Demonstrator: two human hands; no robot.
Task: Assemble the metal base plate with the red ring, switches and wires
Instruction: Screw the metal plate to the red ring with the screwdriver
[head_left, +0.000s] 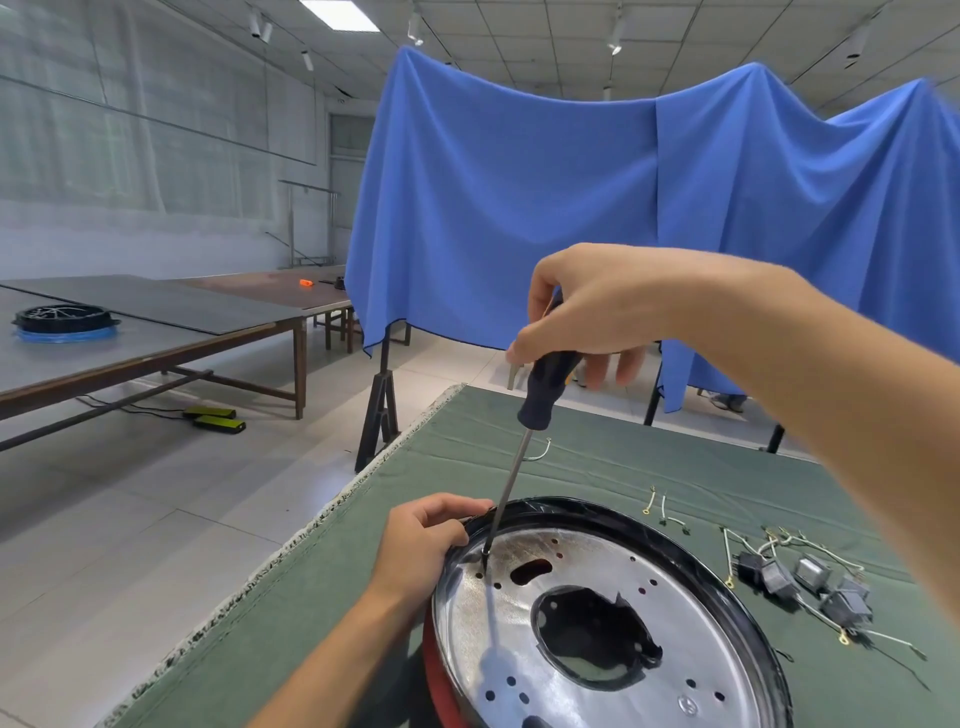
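On a green-covered table (597, 457) lies a round metal base plate (587, 587), a red ring (435, 670) showing under its near left edge. The person's left hand (421, 540) grips the plate's left rim. The right hand (587, 312) is closed around a dark-handled screwdriver (524, 441), its tip touching the plate near the rim. Black switches (810, 582) with pale wires (670, 514) lie to the plate's right.

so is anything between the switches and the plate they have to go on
Nothing visible does. The switches lie with their wires on the green cloth, right of the metal base plate, with bare cloth between. The right hand holds the screwdriver at the plate's left side; the left hand grips the rim there.
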